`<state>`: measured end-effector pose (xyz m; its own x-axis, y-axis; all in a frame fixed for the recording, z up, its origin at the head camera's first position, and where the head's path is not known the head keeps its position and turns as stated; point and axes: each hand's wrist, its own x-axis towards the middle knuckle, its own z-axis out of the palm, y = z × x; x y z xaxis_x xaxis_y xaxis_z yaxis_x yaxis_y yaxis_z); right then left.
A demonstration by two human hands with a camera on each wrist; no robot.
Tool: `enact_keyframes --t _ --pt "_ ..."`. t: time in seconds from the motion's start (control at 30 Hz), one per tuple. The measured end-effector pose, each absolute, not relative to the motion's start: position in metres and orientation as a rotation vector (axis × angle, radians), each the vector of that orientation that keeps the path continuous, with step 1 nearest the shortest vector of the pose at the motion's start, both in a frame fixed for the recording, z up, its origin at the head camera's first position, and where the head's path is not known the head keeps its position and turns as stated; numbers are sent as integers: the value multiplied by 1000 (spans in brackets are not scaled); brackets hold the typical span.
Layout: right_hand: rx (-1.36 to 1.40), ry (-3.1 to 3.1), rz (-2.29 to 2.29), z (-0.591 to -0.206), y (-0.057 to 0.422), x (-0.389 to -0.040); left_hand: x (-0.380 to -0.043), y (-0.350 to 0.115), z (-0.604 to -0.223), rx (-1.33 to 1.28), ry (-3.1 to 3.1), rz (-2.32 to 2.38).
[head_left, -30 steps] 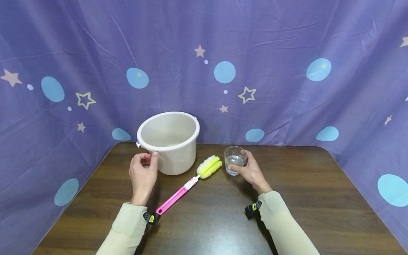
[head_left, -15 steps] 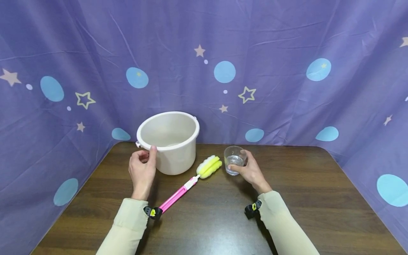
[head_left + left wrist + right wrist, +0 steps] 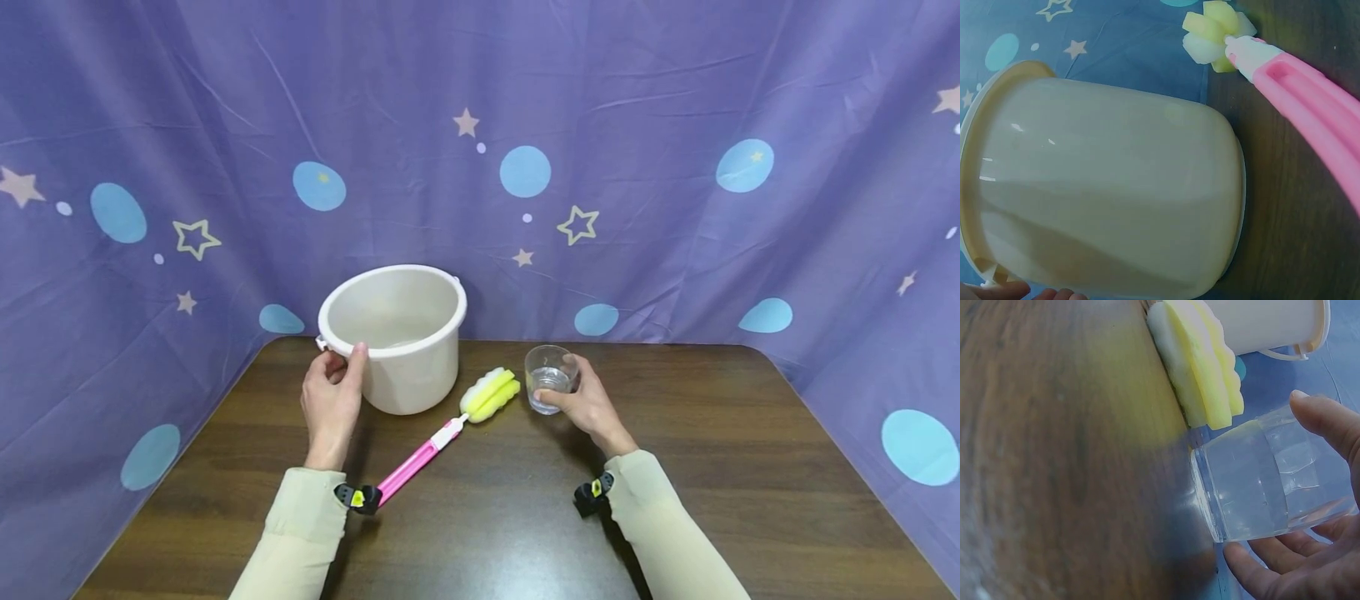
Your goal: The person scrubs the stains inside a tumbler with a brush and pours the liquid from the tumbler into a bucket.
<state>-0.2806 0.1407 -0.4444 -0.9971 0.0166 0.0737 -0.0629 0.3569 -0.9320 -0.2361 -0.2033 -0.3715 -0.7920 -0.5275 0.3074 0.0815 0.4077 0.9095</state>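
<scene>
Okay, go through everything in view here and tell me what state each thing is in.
Bucket: upright, open on top.
Glass: upright, partly filled with clear liquid.
Brush: lying on the table, handle end hidden behind the left wrist camera in the head view.
Left hand: curled at the bucket's near left side; whether it grips is unclear.
Right hand: holding the glass between thumb and fingers.
Curtain: hanging, creased.
</scene>
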Motion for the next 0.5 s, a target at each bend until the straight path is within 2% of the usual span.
enact_keyframes --t 0.5 --pt "31 -2498 1819 -440 140 -279 -238 -200 -378 400 -2089 -1514"
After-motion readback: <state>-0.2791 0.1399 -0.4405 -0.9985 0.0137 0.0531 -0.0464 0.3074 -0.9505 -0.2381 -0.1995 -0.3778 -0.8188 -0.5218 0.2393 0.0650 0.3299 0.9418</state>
